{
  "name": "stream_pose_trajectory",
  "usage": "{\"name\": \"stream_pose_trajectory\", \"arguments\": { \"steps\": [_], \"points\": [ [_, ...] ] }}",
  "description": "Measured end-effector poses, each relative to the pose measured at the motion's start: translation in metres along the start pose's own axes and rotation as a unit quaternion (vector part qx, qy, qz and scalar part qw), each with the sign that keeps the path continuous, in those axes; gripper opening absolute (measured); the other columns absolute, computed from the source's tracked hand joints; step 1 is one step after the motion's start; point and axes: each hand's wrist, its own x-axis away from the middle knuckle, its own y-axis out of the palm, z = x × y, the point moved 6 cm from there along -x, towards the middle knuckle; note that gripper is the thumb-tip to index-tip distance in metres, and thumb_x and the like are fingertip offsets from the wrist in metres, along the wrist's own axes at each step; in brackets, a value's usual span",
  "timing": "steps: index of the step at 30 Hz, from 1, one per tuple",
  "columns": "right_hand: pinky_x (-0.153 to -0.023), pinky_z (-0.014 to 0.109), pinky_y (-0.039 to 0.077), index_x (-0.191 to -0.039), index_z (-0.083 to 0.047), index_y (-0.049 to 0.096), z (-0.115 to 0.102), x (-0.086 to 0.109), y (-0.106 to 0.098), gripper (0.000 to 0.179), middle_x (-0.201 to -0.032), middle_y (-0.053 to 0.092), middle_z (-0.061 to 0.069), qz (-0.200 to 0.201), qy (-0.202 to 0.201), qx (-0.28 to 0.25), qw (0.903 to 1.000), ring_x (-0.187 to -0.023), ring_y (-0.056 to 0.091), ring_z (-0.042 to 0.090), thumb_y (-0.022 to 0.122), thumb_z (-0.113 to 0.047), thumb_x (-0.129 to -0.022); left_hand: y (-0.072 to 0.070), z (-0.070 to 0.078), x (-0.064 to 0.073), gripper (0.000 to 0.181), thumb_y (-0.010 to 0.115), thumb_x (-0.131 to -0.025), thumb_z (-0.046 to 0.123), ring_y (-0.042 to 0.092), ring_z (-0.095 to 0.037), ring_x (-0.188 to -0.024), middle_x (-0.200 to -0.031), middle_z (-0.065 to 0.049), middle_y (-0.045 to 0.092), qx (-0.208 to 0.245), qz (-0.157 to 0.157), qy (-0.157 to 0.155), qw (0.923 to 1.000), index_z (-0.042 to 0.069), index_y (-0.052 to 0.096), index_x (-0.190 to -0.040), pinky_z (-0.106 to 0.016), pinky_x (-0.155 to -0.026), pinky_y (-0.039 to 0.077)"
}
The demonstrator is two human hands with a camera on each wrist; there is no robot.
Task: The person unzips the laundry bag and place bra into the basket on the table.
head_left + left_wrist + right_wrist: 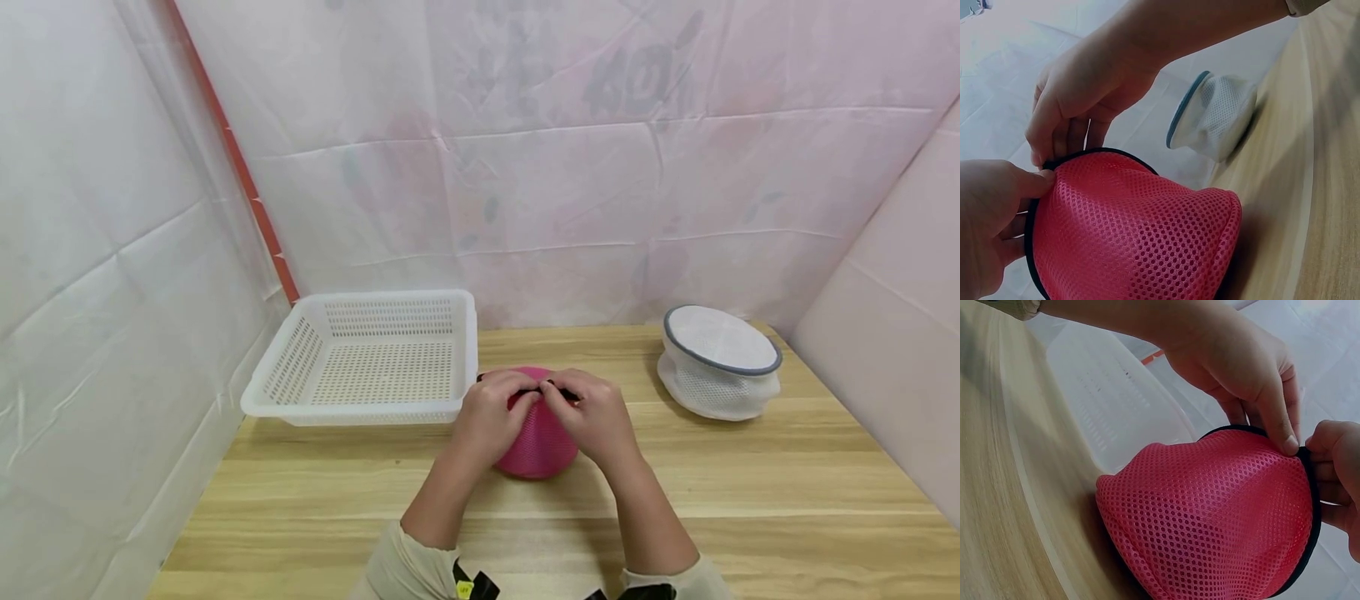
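A pink mesh laundry bag (pixel 538 446) with a black-edged rim stands on the table between both hands. My left hand (pixel 487 417) pinches the black rim (pixel 1030 244) between thumb and fingers. Close beside it, my right hand (pixel 596 414) pinches the same rim, and the two thumbs nearly meet there. Below the rim, the mesh side (pixel 1197 512) bulges and creases toward the tabletop. Part of the bag's top is hidden by the hands in the head view.
On the left, a white perforated plastic basket (pixel 471 358) stands close to the left hand. A white mesh bag with a grey rim (pixel 720 392) sits at the back right. Sheeted walls (pixel 525 192) border the wooden table (pixel 337 500) behind and at both sides.
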Motion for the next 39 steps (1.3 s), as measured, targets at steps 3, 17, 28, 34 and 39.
{"name": "stream_pose_trajectory", "arguments": {
  "steps": [3, 17, 28, 34, 39],
  "points": [
    [-0.060, 0.016, 0.055, -0.080, -0.008, 0.076, 0.001, 0.001, -0.001, 0.008, -0.079, 0.073, 0.006, 0.001, -0.005, 0.009, 0.9999, -0.069, 0.067, 0.011, 0.073, 0.000, -0.080, 0.003, -0.002, 0.000, 0.011, 0.073, -0.089, 0.014, 0.070, -0.011, -0.096, -0.097, 0.001, 0.075, 0.008, -0.005, -0.005, 0.9999, 0.010, 0.077, -0.099, -0.023, -0.088, 0.056],
    [-0.054, 0.017, 0.054, -0.082, -0.005, 0.077, 0.005, 0.002, -0.004, 0.005, -0.082, 0.074, 0.006, -0.007, 0.024, 0.027, 0.9993, -0.069, 0.068, 0.013, 0.073, -0.003, -0.081, 0.005, -0.011, 0.002, 0.007, 0.073, -0.088, 0.011, 0.072, -0.013, -0.094, -0.093, -0.001, 0.076, 0.044, 0.009, -0.017, 0.9989, 0.008, 0.077, -0.093, -0.022, -0.084, 0.057],
    [-0.061, 0.037, 0.060, -0.084, -0.003, 0.077, 0.012, 0.001, -0.009, 0.004, -0.082, 0.075, 0.007, 0.003, 0.039, 0.038, 0.9985, -0.075, 0.072, 0.018, 0.076, -0.003, -0.081, 0.006, -0.015, 0.001, 0.006, 0.076, -0.085, 0.009, 0.072, -0.015, -0.093, -0.091, -0.003, 0.076, 0.042, 0.006, -0.035, 0.9985, 0.006, 0.077, -0.090, -0.027, -0.083, 0.058],
    [-0.064, 0.034, 0.059, -0.085, -0.004, 0.078, 0.014, 0.001, -0.013, 0.004, -0.082, 0.075, 0.006, 0.012, 0.051, 0.060, 0.9968, -0.078, 0.073, 0.019, 0.076, -0.006, -0.082, 0.005, -0.019, 0.001, 0.007, 0.076, -0.086, 0.011, 0.072, -0.015, -0.094, -0.092, -0.002, 0.076, 0.031, 0.003, -0.053, 0.9981, 0.008, 0.078, -0.092, -0.028, -0.084, 0.058],
    [-0.057, 0.021, 0.053, -0.084, -0.004, 0.078, 0.018, 0.001, -0.016, 0.004, -0.079, 0.073, 0.004, 0.019, 0.066, 0.071, 0.9951, -0.073, 0.068, 0.016, 0.075, -0.006, -0.082, 0.004, -0.023, 0.001, 0.008, 0.076, -0.085, 0.013, 0.071, -0.017, -0.100, -0.094, -0.001, 0.076, 0.018, -0.001, -0.076, 0.9970, 0.009, 0.078, -0.093, -0.030, -0.090, 0.056]
  ]
}}
